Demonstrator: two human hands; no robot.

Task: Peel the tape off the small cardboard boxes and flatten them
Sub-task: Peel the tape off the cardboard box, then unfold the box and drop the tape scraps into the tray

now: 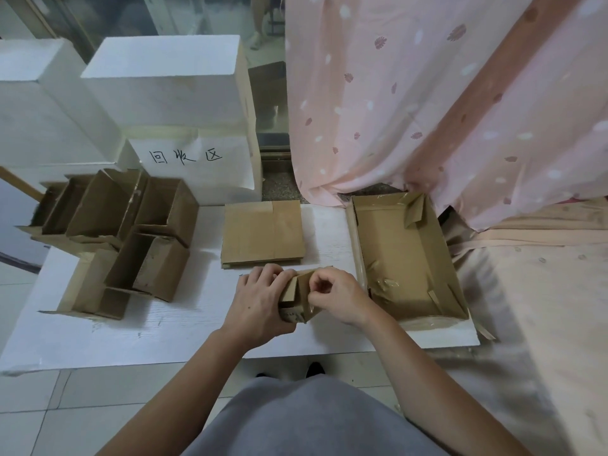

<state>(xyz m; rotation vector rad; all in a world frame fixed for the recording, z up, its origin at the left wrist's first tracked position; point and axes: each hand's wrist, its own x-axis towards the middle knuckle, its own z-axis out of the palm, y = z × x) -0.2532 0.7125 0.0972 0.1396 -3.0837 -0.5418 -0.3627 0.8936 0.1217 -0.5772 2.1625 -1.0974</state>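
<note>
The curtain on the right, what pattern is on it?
Pink curtain with small leaf prints, head view.

You get one view only: head camera, wide-angle, looking forward and steeply down onto white table [184,327]. Near edge close below you; far edge, curtain [427,110] behind table still in shot.

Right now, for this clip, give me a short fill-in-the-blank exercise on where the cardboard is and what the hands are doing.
1. The left hand grips a small ____ box.
2. The right hand pinches the ____ on that box.
3. The flattened boxes lie ____ the hands.
4. The open tray box sits to the person's ____.

Missing words: cardboard; tape; beyond; right
</note>
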